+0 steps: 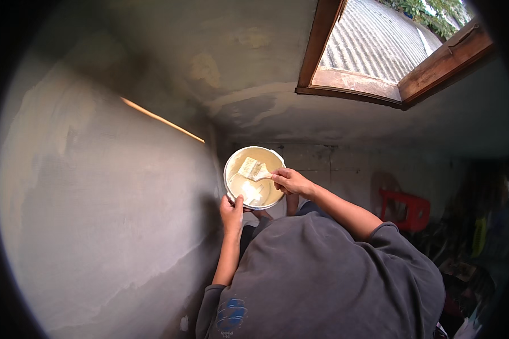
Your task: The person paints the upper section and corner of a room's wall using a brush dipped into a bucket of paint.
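Observation:
A round bucket (275, 199) with pale yellowish paint inside is held up before my body. At its near left rim my left hand (234, 212) grips it, the thumb over the edge and the fingers hidden beneath. My right hand (291, 181) holds a wide paintbrush (252, 169) by its handle. The brush lies over the bucket's opening, bristles pointing left and coated with pale paint. Light glares off the liquid below it. Whether the bristles touch the paint or the inner wall, I cannot tell.
A grey, patchily coated wall (123, 190) rises close on the left. Ahead, a wooden window frame (356, 96) juts at the upper right, a corrugated roof (364, 42) outside it. A red plastic chair or stool (407, 209) and dim clutter stand at the right, over a tiled floor (311, 157).

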Tool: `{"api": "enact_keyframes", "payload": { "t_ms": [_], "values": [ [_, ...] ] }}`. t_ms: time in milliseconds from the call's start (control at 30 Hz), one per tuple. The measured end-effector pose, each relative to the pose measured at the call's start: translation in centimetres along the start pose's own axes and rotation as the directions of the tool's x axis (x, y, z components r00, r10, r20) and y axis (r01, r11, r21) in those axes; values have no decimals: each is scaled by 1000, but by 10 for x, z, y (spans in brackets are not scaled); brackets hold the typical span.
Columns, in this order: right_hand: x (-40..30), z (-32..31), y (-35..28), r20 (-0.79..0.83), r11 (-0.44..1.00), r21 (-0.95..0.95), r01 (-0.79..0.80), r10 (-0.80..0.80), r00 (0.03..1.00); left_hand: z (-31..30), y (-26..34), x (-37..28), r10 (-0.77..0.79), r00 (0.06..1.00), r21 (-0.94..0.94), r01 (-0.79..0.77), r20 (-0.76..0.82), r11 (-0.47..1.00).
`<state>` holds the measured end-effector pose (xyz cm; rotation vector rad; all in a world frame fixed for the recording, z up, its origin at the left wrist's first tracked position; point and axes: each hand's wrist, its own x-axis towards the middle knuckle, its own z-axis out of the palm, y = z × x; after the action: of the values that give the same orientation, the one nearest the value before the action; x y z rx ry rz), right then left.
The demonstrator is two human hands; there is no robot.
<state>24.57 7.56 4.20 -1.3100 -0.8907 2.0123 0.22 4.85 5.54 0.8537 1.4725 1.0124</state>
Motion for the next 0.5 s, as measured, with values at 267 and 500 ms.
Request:
{"api": "enact_keyframes", "payload": {
  "t_ms": [267,500],
  "values": [
    [2,14,4,11,973,219,-68,67,998,-8,-21,9,10,1000,26,-10,-9,1000],
    [12,24,6,-48,988,152,-23,31,998,-6,-38,18,-17,998,40,19,-64,999]
  ]
}}
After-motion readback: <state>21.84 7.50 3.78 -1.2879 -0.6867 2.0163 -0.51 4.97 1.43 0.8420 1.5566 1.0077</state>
